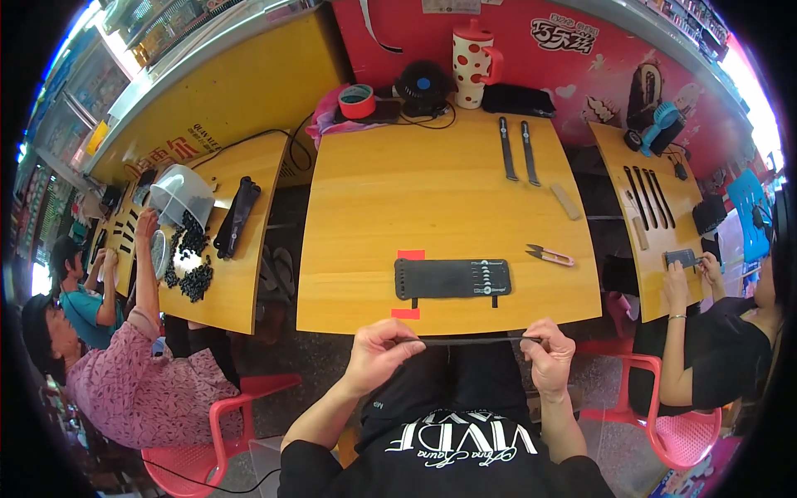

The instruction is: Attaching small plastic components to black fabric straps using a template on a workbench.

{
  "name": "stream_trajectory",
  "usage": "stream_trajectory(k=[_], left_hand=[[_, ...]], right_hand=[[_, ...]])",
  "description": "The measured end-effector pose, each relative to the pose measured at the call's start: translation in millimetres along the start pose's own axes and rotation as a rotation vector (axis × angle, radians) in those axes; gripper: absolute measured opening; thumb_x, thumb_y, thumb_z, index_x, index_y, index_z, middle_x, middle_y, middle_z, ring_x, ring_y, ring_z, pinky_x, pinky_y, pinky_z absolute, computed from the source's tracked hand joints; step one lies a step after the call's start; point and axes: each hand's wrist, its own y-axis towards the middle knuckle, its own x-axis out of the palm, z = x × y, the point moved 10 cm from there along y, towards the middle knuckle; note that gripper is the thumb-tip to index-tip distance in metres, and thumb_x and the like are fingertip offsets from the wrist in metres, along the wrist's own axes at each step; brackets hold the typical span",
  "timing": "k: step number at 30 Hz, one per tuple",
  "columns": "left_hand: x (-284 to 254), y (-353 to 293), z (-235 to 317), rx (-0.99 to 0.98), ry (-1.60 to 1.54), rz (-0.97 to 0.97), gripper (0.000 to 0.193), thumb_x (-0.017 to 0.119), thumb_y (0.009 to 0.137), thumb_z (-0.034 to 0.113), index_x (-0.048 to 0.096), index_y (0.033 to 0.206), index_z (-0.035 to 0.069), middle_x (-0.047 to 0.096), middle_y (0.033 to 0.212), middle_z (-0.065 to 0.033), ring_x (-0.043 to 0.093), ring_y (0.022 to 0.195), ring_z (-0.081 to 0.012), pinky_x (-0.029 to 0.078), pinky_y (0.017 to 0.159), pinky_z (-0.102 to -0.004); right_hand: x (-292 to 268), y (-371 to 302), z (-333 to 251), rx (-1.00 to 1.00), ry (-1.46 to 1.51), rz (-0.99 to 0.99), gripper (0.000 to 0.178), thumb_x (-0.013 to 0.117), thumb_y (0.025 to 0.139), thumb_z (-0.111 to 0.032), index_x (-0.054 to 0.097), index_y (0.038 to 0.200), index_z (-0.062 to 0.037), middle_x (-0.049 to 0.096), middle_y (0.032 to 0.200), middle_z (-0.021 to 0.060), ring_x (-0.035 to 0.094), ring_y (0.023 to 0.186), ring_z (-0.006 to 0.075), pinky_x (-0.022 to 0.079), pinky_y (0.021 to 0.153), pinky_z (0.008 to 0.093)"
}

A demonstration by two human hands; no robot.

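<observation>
My left hand [380, 347] and my right hand [548, 353] each pinch one end of a thin black strap [465, 340], stretched level between them just below the near edge of the yellow table [432, 191]. On the table just beyond lies a flat black rectangular pad [451, 278] with small white marks at its right end. Red tape pieces [410, 255] sit above and below its left part. Small pink-handled snips [550, 255] lie to the pad's right.
Two black straps [516, 149], a wooden block [566, 202], a tape roll [358, 100], a small fan [423, 85] and a dotted cup [473, 65] sit farther back. People work at side tables: left with black pieces [193, 264], right with straps [646, 197]. Red chairs stand nearby.
</observation>
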Motion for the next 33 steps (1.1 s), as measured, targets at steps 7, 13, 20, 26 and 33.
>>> stream_trajectory(k=[7, 13, 20, 26, 33], left_hand=[[-25, 19, -38, -0.201, -0.141, 0.214, 0.01, 0.067, 0.089, 0.001, 0.069, 0.097, -0.003, 0.066, 0.076, -0.0036, 0.06, 0.064, -0.007, 0.046, 0.051, -0.0182], [-35, 30, -44, -0.203, -0.163, 0.342, 0.01, 0.069, 0.086, -0.004, 0.069, 0.096, -0.003, 0.068, 0.077, -0.0037, 0.061, 0.065, -0.0056, 0.046, 0.053, -0.0179], [-40, 32, -58, -0.284, -0.103, 0.394, 0.01, 0.069, 0.085, -0.004, 0.069, 0.095, -0.003, 0.067, 0.076, -0.003, 0.061, 0.062, -0.0057, 0.045, 0.051, -0.0175], [-40, 34, -57, -0.289, -0.081, 0.41, 0.01, 0.069, 0.085, -0.004, 0.069, 0.095, -0.004, 0.067, 0.075, -0.0026, 0.06, 0.061, -0.0054, 0.044, 0.051, -0.0171], [-41, 34, -59, -0.31, -0.069, 0.418, 0.011, 0.068, 0.085, -0.005, 0.069, 0.096, -0.004, 0.067, 0.076, -0.0031, 0.059, 0.06, -0.0053, 0.043, 0.05, -0.0168]], right_hand=[[16, 38, 3, -0.015, -0.268, -0.05, 0.017, 0.058, 0.087, 0.009, 0.068, 0.099, 0.0033, 0.057, 0.084, 0.0045, 0.056, 0.063, 0.0079, 0.042, 0.053, 0.018], [9, 50, 26, 0.106, -0.193, 0.054, 0.019, 0.061, 0.084, 0.013, 0.067, 0.1, 0.005, 0.056, 0.081, 0.0033, 0.055, 0.065, 0.0072, 0.042, 0.055, 0.0196], [10, 61, 26, -0.023, -0.452, -0.01, 0.02, 0.063, 0.081, 0.01, 0.065, 0.099, 0.0028, 0.055, 0.079, 0.0037, 0.052, 0.066, 0.0065, 0.04, 0.055, 0.019], [5, 67, 35, 0.064, -0.417, 0.087, 0.016, 0.067, 0.077, 0.012, 0.062, 0.089, 0.0022, 0.054, 0.077, 0.0028, 0.05, 0.06, 0.0049, 0.037, 0.049, 0.0181], [5, 67, 39, 0.079, -0.465, 0.113, 0.017, 0.069, 0.076, 0.012, 0.061, 0.087, 0.0016, 0.055, 0.077, 0.002, 0.048, 0.058, 0.0036, 0.037, 0.049, 0.0177]])
